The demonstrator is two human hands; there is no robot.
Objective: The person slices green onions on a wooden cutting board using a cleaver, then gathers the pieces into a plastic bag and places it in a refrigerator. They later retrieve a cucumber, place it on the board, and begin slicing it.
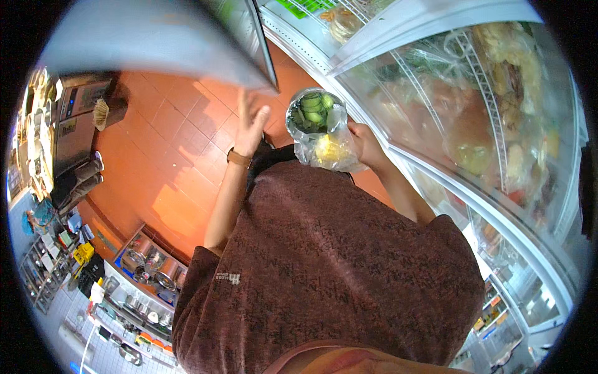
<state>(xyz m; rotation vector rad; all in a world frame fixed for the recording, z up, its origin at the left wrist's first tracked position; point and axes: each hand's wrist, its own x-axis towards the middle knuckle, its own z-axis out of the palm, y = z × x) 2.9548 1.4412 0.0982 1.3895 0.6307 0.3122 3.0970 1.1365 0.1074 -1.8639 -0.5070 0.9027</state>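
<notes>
My right hand (363,144) is closed at the edge of a clear plastic bag (333,151) with yellow pieces in it. Against the bag sits a round metal bowl (290,116) of sliced cucumber (315,110). Whether my fingers also grip the bowl is hidden. My left hand (251,128), with a brown band at the wrist, has its fingers stretched out and holds nothing. Its fingertips are near the lower edge of a blurred door (168,47); whether they touch it I cannot tell.
A white-framed refrigerator with a glass door (448,106) and bagged food inside stands close on my right. At far left are a steel appliance (81,112) and another person's legs and shoes (87,177). A tray of metal pots (149,265) lies at lower left, above the tiled floor (156,131).
</notes>
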